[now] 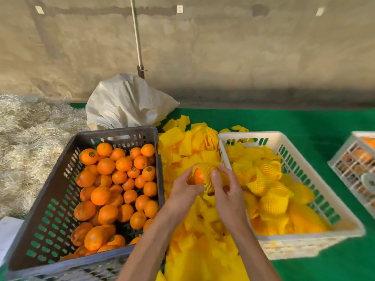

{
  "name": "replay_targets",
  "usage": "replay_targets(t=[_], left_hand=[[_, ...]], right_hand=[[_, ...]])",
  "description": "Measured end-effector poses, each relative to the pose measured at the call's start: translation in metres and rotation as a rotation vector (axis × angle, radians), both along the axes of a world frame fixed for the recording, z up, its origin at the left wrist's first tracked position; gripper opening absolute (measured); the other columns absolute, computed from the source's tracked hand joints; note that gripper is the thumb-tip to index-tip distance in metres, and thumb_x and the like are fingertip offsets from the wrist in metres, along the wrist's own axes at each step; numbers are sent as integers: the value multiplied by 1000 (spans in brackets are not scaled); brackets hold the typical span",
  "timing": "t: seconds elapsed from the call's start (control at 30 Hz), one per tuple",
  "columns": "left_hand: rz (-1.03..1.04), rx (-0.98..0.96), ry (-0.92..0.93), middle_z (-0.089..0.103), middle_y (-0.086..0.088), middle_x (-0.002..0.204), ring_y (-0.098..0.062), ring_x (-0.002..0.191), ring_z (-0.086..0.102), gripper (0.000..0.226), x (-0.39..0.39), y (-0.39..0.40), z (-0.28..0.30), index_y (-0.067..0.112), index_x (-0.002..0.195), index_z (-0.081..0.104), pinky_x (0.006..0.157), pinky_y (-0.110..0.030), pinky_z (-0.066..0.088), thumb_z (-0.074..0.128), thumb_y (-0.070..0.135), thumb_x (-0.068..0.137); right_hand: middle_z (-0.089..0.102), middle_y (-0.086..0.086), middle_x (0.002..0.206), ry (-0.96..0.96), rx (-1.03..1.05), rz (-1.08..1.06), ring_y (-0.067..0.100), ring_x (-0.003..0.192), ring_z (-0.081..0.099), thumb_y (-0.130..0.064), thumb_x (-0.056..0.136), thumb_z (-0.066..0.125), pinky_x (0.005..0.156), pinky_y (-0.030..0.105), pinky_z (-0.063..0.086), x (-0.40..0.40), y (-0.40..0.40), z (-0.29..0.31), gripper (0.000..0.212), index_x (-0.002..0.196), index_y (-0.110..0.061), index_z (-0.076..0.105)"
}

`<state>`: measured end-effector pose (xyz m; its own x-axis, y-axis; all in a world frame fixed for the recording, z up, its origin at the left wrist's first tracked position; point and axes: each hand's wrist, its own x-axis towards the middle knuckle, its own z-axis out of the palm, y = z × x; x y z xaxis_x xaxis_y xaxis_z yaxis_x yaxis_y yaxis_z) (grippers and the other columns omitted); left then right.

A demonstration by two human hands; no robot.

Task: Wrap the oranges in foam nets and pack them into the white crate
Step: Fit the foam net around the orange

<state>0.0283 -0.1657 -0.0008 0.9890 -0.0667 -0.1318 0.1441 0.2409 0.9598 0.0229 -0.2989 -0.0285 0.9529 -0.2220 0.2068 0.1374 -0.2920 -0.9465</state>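
Gripping one orange [198, 176] half-sheathed in a yellow foam net [207, 175]: left hand [183, 192] curled under the fruit, right hand [228, 196] pinching the net's edge, apparently by thumb and forefinger. Beneath: loose foam nets heap [188, 147] on green mat [304, 122]. Left edge: dark crate [113, 132] of bare oranges [113, 185]. Right: white crate [345, 218], netted oranges [269, 185] inside.

Your two forearms enter from the bottom centre of the frame, bare, with no sleeve in view. Your left hand [183, 192] and right hand [228, 194] wear no gloves, rings or watch.
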Motion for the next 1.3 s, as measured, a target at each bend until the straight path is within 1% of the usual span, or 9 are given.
replay_targets(t=[0.1,0.27,0.4,0.53,0.7,0.87,0.93,1.1,1.3], left_hand=[[-194,-322,147,70,-23,127,-31,107,70,43,3,-41,-3,1,131,66,92,-43,60,68,-5,89],[-186,61,170,78,-11,102,-18,85,74,36,11,-109,-27,7,133,64,71,-29,61,70,17,98],[-230,284,102,64,10,57,-7,55,61,14,11,-137,-38,16,87,70,55,-24,53,79,26,92],[-209,396,-4,62,6,67,-3,58,57,12,14,-131,-47,16,79,74,58,-20,47,84,14,85],[-94,421,-78,73,14,80,3,73,65,7,12,-97,-51,13,91,78,68,-18,52,73,11,95],[-27,1432,-65,50,-10,147,-32,137,44,43,7,-59,-83,20,142,53,112,-43,38,59,25,100],[-100,1596,83,36,-17,156,-41,147,29,49,5,-46,-93,16,149,38,119,-49,27,50,19,102],[-150,1634,105,56,-15,137,-36,132,47,34,5,-28,-102,14,137,43,110,-45,34,47,12,103],[174,1026,-201,62,-11,119,-31,108,56,31,-10,-15,-65,8,124,55,88,-42,48,64,6,95]], right_hand=[[63,-10,125,19,55,-131,14,116,60,-70,94,48,96,40,53,-4,-42,0,51,129,-34,58],[56,-6,125,27,-161,-347,7,114,50,-66,94,52,91,33,45,-18,-101,0,51,127,-28,60],[64,1,112,102,-401,-514,24,104,61,-71,92,50,78,35,47,-27,-133,-5,56,112,-22,68],[73,7,92,52,-790,-671,35,93,62,-63,90,63,80,43,46,-32,-151,-17,49,85,-17,78],[69,5,106,-104,-836,-583,31,96,55,-29,90,75,76,44,42,-22,-126,-30,14,89,-15,76],[70,2,102,-218,-862,-268,26,97,61,-20,91,73,80,43,49,-15,-54,-39,4,92,-16,73],[70,1,101,-225,-864,-196,26,97,62,-20,90,74,81,43,50,-16,-32,-47,4,91,-17,73],[70,-2,98,-210,-864,-88,24,96,62,-23,92,72,88,41,47,-22,-7,-65,4,91,-19,72],[69,-3,104,7,-507,14,15,94,63,-47,104,47,76,31,51,-25,8,-58,37,109,-19,70]])
